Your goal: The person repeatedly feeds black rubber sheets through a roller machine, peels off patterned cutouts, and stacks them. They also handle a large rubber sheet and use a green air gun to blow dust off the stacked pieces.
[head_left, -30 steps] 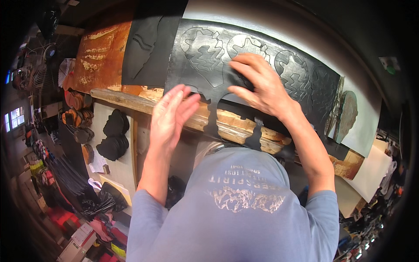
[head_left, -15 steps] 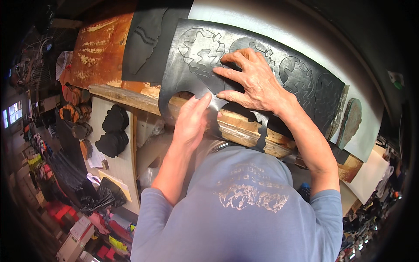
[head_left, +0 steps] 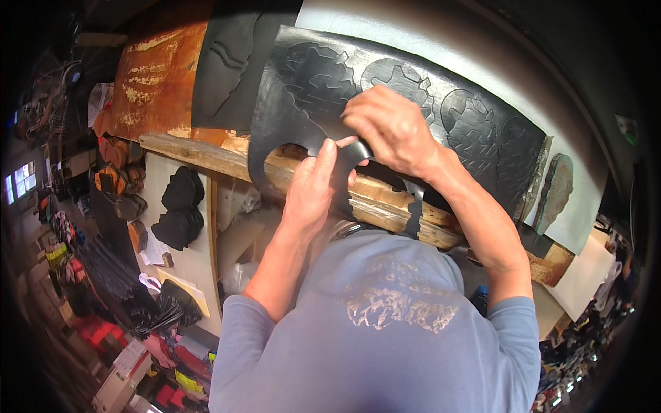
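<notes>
A large black sheet (head_left: 513, 124), rubber-like, lies across the bench, its surface marked with cut sole-shaped outlines and zigzag tread lines. Along its near edge are cut-out gaps and narrow strips. My left hand (head_left: 313, 186) pinches that near edge, thumb on top, beside a curved gap. Right beside the thumb, a flap (head_left: 354, 153) of the sheet curls upward and catches the light. Closed at this flap, my right hand (head_left: 396, 131) has its fingers bent inward; its fingertips are partly hidden. A thin black strip (head_left: 414, 210) hangs over the bench edge below my right wrist.
A worn wooden beam (head_left: 385, 203) forms the bench's near edge. Another dark sheet (head_left: 224, 76) lies at left on a rust-brown board (head_left: 155, 76). At right rests a sole-shaped grey piece (head_left: 555, 193). Stacked black soles (head_left: 180, 206) sit on a pale board at lower left.
My right hand has gone from spread flat on the sheet to closed fingers near my left thumb. The sheet's near edge there now curls up. My left hand has shifted slightly.
</notes>
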`<action>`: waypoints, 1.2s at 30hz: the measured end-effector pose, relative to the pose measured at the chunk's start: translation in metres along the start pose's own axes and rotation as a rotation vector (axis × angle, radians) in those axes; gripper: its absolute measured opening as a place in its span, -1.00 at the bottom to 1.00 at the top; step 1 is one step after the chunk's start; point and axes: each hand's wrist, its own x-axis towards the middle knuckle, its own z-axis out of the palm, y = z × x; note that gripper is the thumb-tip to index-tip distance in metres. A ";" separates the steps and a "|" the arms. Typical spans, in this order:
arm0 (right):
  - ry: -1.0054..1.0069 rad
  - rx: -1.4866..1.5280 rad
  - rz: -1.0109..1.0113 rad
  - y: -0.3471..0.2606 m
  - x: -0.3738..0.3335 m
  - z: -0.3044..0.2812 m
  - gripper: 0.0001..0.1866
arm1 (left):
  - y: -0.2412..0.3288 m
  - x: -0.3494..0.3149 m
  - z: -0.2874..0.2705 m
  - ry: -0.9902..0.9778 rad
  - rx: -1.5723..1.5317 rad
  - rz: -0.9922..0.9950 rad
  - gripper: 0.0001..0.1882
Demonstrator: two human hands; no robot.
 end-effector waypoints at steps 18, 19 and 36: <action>0.411 -0.278 0.155 -0.020 -0.052 -0.132 -0.85 | 0.007 -0.047 -0.014 0.287 1.051 0.193 -0.68; 0.244 -0.371 -0.015 -0.018 -0.059 -0.125 -0.86 | 0.004 -0.050 -0.011 0.351 1.084 0.270 -0.72; -0.217 -0.160 0.059 -0.021 -0.099 -0.075 -0.54 | -0.058 -0.015 0.044 -0.257 -0.370 -0.219 -0.56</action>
